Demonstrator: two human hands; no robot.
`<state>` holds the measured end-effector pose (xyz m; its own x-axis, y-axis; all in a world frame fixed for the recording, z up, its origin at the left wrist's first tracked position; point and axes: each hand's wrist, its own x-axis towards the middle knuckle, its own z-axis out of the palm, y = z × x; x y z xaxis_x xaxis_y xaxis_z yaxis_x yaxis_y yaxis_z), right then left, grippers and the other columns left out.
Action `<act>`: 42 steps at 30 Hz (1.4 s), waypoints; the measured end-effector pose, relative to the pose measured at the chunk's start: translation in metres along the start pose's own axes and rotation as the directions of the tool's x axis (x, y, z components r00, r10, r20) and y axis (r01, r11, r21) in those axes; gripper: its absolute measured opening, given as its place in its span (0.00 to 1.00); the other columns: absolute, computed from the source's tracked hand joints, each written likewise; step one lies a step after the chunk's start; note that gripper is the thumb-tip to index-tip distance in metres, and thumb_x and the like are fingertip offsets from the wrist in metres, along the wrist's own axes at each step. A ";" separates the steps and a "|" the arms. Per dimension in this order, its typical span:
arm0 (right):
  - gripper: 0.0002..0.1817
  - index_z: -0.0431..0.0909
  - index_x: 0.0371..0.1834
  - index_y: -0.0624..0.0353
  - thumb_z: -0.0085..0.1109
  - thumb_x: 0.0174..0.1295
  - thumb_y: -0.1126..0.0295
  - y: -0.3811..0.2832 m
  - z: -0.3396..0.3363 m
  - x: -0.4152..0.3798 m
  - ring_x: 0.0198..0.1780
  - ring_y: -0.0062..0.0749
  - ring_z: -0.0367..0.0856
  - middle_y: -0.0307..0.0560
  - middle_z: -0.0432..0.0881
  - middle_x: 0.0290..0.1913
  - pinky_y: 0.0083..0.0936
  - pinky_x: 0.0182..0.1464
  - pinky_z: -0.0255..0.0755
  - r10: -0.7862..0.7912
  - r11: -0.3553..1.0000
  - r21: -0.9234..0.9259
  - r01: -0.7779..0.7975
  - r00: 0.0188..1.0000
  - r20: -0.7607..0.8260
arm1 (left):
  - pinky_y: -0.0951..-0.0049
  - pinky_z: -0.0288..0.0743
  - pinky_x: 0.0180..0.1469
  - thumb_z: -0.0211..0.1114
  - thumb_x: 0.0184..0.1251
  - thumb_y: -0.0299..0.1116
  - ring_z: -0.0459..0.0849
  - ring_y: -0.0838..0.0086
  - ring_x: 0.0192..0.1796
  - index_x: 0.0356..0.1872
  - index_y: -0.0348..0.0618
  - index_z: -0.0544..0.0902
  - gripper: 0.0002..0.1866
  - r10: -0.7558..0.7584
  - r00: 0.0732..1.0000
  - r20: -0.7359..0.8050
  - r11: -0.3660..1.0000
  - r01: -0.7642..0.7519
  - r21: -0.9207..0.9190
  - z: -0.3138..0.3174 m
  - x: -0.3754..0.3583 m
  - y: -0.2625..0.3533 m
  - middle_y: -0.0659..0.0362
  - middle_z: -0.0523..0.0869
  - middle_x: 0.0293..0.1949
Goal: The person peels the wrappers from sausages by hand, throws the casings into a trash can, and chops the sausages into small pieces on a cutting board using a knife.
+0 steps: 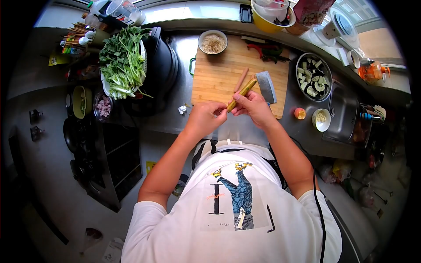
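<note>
Above the board (213, 81), a yellow-brown stick (249, 87) slants between both hands.
Right hand (257, 108) pinches its lower half; left hand (207, 117) has fingertips nearly closed at its near end, contact unclear. A loose pinch could drop it; the cleaver (265, 87), just beyond the right fingers, could nick a careless reach.

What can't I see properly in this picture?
All in the head view:
- Part of the yellow-brown stick: fingers of the right hand cover it.
- Whether the left hand pinches anything: its curled fingers hide that.
- The inside of the white basket: leafy greens cover it.
- What the crumpled white scrap is: too small.
- The room's corners: cut off by the dark round edge.
</note>
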<state>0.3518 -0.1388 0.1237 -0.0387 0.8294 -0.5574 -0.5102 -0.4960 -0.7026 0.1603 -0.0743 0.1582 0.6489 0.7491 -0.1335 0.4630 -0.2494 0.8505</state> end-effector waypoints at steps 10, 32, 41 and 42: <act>0.16 0.76 0.46 0.62 0.64 0.67 0.59 0.004 -0.001 0.000 0.33 0.24 0.85 0.46 0.86 0.38 0.21 0.38 0.81 0.002 1.000 -0.026 -0.004 0.999 -0.050 | 0.65 0.80 0.35 0.67 0.54 0.26 0.86 0.59 0.30 0.29 0.38 0.86 0.04 0.171 0.984 -0.060 0.950 -0.148 0.275 0.008 0.001 0.000 0.51 0.86 0.28; 0.13 0.76 0.45 0.60 0.57 0.72 0.60 -0.004 -0.011 -0.002 0.32 0.25 0.82 0.45 0.86 0.39 0.22 0.37 0.78 0.028 1.000 -0.013 -0.026 0.992 0.122 | 0.77 0.79 0.40 0.66 0.66 0.28 0.85 0.77 0.34 0.41 0.33 0.86 0.08 -0.116 0.989 0.087 0.939 0.138 -0.315 0.007 -0.007 -0.001 0.57 0.88 0.35; 0.16 0.76 0.42 0.62 0.62 0.69 0.59 -0.001 -0.006 -0.002 0.31 0.24 0.83 0.46 0.86 0.37 0.21 0.36 0.80 0.019 0.990 -0.138 -0.017 1.000 0.013 | 0.68 0.81 0.38 0.68 0.56 0.27 0.87 0.62 0.33 0.34 0.37 0.87 0.06 0.078 0.997 -0.014 0.986 -0.075 0.149 0.012 -0.004 0.006 0.52 0.88 0.30; 0.16 0.75 0.42 0.62 0.63 0.68 0.58 0.001 -0.006 -0.001 0.31 0.24 0.83 0.46 0.86 0.36 0.22 0.36 0.80 0.016 0.987 -0.158 -0.015 1.000 0.002 | 0.66 0.80 0.37 0.67 0.55 0.28 0.86 0.61 0.32 0.32 0.38 0.86 0.06 0.107 0.994 -0.029 0.974 -0.098 0.205 0.013 -0.004 0.006 0.52 0.87 0.29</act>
<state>0.3570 -0.1419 0.1211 -0.0480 0.8219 -0.5676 -0.3671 -0.5430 -0.7552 0.1687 -0.0866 0.1575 0.6765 0.7359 -0.0270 0.5106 -0.4423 0.7373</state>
